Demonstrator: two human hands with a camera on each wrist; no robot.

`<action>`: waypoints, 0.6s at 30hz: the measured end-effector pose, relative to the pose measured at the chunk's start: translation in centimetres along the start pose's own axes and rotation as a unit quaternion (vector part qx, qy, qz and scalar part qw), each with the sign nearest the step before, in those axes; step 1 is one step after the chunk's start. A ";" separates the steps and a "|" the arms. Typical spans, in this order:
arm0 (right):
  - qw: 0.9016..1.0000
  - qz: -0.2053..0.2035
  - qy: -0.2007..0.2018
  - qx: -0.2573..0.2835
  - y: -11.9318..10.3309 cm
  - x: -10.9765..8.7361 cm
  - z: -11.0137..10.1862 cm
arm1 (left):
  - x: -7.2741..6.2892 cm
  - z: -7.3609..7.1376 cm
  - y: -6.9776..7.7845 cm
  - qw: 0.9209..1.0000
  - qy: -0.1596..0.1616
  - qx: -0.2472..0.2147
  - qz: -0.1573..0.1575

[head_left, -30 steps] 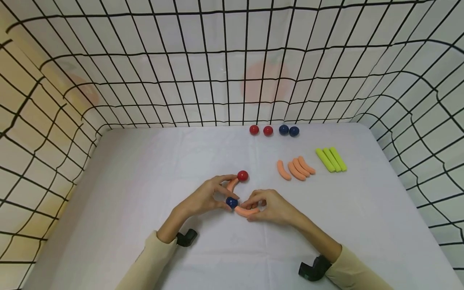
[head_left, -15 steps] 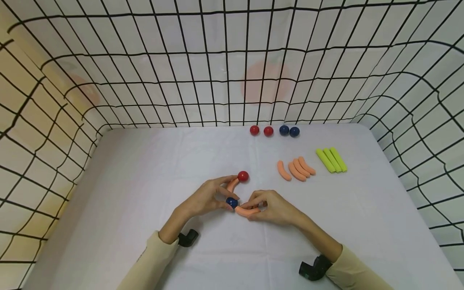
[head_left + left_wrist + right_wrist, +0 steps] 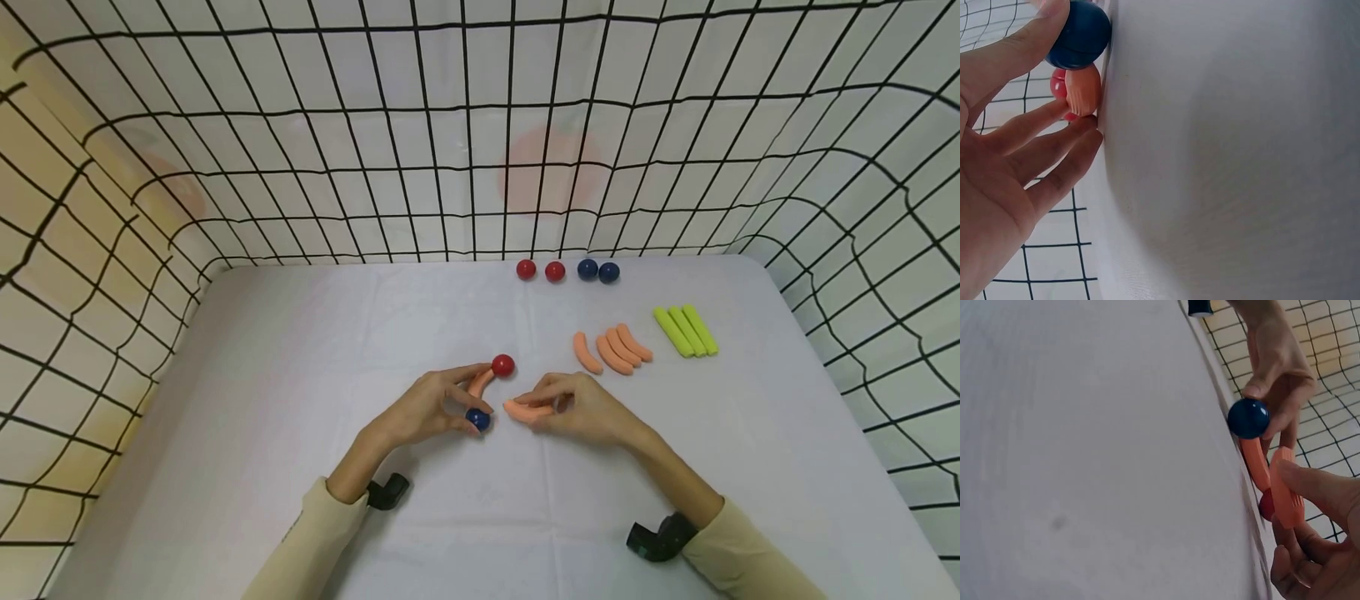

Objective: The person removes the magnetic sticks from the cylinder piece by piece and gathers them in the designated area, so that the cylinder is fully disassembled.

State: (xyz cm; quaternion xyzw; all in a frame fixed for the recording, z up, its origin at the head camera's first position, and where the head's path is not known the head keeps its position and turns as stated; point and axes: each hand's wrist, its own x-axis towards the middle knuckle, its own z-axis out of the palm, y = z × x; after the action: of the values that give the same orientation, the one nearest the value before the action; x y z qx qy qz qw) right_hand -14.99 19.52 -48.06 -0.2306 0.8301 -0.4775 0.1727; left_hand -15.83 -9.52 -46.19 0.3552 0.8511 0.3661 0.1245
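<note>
My left hand (image 3: 423, 408) pinches a dark blue ball (image 3: 477, 419) between thumb and finger, low at the white cloth. Its other fingers reach along a curved orange stick (image 3: 481, 382), whose far end meets a red ball (image 3: 503, 365). A second curved orange stick (image 3: 528, 412) is in my right hand (image 3: 588, 410), gripped between thumb and fingers just right of the blue ball and apart from it. In the right wrist view this held stick (image 3: 1285, 494) shows ridges on its side and overlaps the red ball (image 3: 1267, 505).
Red balls (image 3: 540, 271) and dark blue balls (image 3: 597, 271) line the table's back edge. Several curved orange sticks (image 3: 615, 350) lie to the right, beside three straight yellow-green sticks (image 3: 686, 331). Black wire mesh (image 3: 480, 133) encloses the table at the back and sides.
My right hand has moved the held orange stick up and to the right, so its end no longer meets the blue ball. The left hand stays in place.
</note>
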 end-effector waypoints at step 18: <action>0.964 0.066 0.243 -0.089 0.6 0.2 -2.3 | 0.0 0.2 -0.2 1.000 -0.004 -0.014 -0.024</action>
State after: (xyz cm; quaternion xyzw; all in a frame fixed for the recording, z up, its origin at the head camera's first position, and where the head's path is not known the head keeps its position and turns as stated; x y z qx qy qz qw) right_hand -16.45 21.31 -47.52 -0.0670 0.8996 -0.4308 -0.0248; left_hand -15.86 -9.49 -46.41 0.3341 0.8535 0.3737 0.1421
